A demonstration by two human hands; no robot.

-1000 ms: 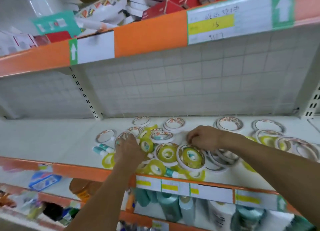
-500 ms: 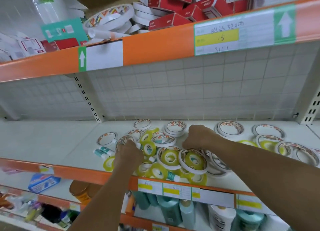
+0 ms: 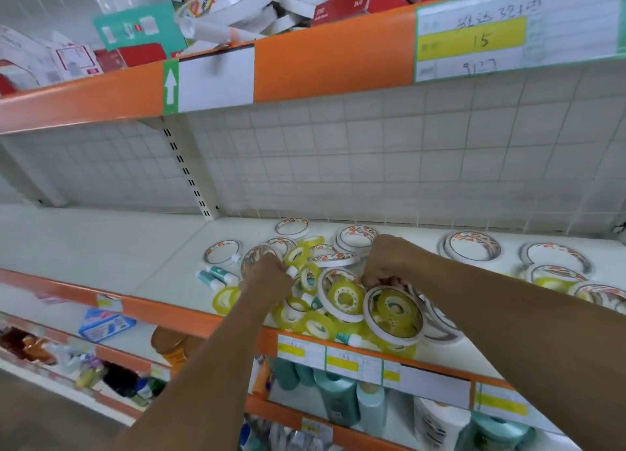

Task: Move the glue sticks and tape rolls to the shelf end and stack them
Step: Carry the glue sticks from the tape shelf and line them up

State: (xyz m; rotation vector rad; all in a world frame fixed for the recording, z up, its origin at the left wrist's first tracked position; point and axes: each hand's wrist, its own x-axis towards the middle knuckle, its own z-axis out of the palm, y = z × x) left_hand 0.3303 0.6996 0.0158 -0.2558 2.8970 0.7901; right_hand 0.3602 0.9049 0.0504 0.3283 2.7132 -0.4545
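Tape rolls (image 3: pixel 345 296) lie in a loose overlapping heap at the middle of the white shelf (image 3: pixel 101 247), near its front lip; glue sticks (image 3: pixel 216 277) sit just left of the heap, at least two side by side, with white caps of maybe two more poking out among the rolls. Left hand (image 3: pixel 269 276) is curled into the heap's left side; cannot tell what it grips. Right hand (image 3: pixel 389 264) is curled, fingertips pinching the edge of a white-rimmed roll. Risk, as I judge it: rolls at the lip slide off the front when the pile is dragged; the round sticks roll away. Count is rough: about ten yellow rolls, about fifteen white-rimmed ones, more well apart to the right (image 3: pixel 472 245).
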